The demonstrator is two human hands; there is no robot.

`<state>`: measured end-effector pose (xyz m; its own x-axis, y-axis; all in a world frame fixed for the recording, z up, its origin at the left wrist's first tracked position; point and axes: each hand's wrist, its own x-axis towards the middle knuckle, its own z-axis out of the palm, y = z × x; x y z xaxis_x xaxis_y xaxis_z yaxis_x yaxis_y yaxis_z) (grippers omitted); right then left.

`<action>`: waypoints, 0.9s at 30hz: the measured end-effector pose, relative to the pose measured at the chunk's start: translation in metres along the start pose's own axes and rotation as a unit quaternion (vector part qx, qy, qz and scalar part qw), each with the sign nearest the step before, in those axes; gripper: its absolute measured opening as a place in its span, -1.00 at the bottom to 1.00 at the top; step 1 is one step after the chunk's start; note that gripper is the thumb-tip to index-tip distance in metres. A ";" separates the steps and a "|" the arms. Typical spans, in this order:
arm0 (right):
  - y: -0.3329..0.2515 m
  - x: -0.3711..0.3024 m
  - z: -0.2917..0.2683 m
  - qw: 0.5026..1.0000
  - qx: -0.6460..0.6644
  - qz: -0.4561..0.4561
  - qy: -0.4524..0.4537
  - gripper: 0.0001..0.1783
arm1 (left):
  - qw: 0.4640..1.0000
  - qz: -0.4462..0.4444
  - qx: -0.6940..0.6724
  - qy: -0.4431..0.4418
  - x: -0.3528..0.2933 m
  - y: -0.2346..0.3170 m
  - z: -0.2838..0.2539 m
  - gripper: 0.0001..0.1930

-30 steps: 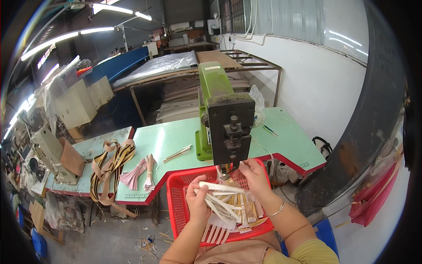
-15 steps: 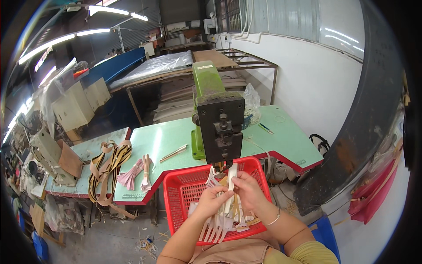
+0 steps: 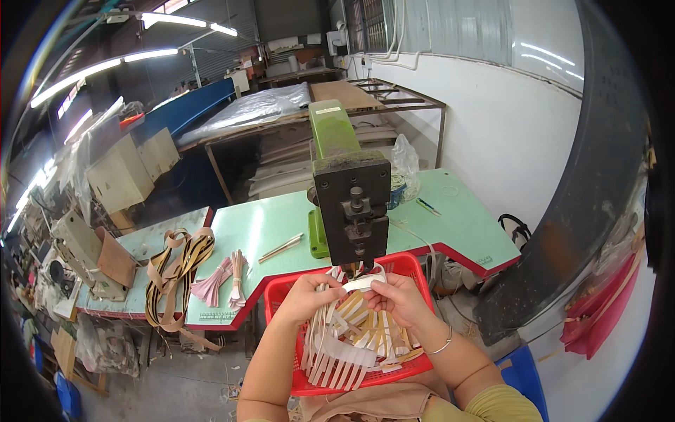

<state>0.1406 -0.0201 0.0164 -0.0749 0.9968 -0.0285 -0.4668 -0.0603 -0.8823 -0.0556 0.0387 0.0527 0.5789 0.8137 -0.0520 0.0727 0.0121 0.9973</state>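
A white strip [image 3: 364, 283] is stretched crosswise between my two hands, just beneath the black head [image 3: 351, 207] of a green machine [image 3: 334, 133]. My left hand [image 3: 314, 297] pinches its left end, with more pale strips hanging below that hand. The fingers of my right hand [image 3: 396, 298] are closed on the other end. Under both hands stands a red plastic basket [image 3: 299, 385] holding pale strips [image 3: 334, 362] and tan-and-white strips [image 3: 376, 330]. Whether the white strip touches the machine's tip cannot be made out.
The machine stands on a green-topped table [image 3: 281, 214] with a red edge. Left of it lie thin sticks [image 3: 280, 247], pink strips [image 3: 211, 285], a cream bundle [image 3: 237, 285] and striped webbing [image 3: 176, 274]. A dark column [image 3: 562, 211] rises at right, near a blue bin [image 3: 524, 380].
The white strip has turned from upright to crosswise. My left hand has moved left and up, apart from my right hand. More strips in the basket now show.
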 end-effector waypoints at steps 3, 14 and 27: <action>0.002 -0.001 -0.002 0.999 -0.042 -0.012 -0.016 -0.81 | 1.000 0.011 -0.002 0.005 0.003 -0.004 -0.003 -0.85; 0.002 0.000 0.005 0.998 -0.062 -0.007 -0.014 -0.83 | 0.999 0.028 0.032 -0.001 0.003 -0.003 -0.018 -0.87; 0.005 0.003 0.020 0.998 -0.062 0.006 -0.027 -0.82 | 0.998 0.019 -0.048 0.033 -0.015 -0.016 -0.024 -0.88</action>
<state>0.1206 -0.0185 0.0214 -0.1279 0.9916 -0.0170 -0.3534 -0.0616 -0.9335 -0.0846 0.0404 0.0390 0.5249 0.8511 -0.0131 -0.0291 0.0334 0.9990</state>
